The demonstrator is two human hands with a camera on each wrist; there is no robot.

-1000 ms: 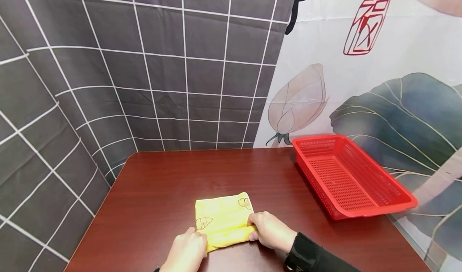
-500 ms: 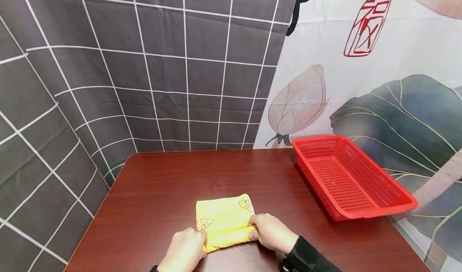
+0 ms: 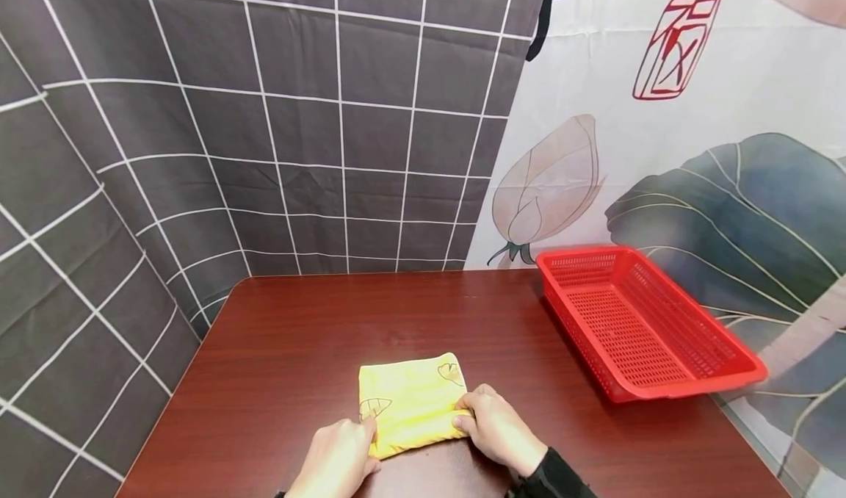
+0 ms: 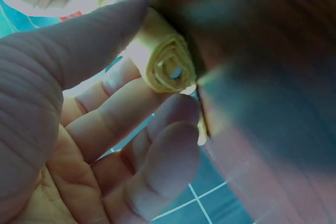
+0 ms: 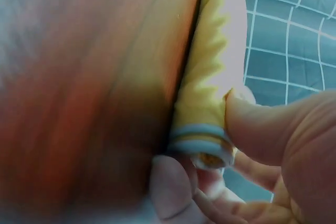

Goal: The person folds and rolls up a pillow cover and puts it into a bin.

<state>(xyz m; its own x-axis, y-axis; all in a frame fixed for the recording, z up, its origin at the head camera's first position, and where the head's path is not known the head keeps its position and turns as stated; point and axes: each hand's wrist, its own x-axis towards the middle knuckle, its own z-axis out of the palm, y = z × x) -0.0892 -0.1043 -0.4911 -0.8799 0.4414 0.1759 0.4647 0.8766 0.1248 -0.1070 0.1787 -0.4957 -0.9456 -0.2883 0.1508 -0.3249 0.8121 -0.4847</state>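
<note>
A yellow towel (image 3: pixel 411 399) with brown leaf outlines lies folded on the table, its near edge rolled up. My left hand (image 3: pixel 338 455) holds the left end of that roll, thumb on one side and fingers on the other. Spiral layers show at the end of the towel (image 4: pixel 169 69) in the left wrist view. At the opposite end my right hand (image 3: pixel 501 430) grips the roll between thumb and fingers. Pale bands mark this end of the towel (image 5: pixel 202 108) in the right wrist view.
On the right side of the dark red wooden table (image 3: pixel 311 336) stands a red perforated plastic basket (image 3: pixel 661 391). Behind the table hang a grey gridded curtain (image 3: pixel 291 138) and a white flower-printed sheet (image 3: pixel 581 65).
Both hands stay at the ends of the towel's roll. The left fingers have shifted slightly at their end, and the right wrist and sleeve have moved a little to the left.
</note>
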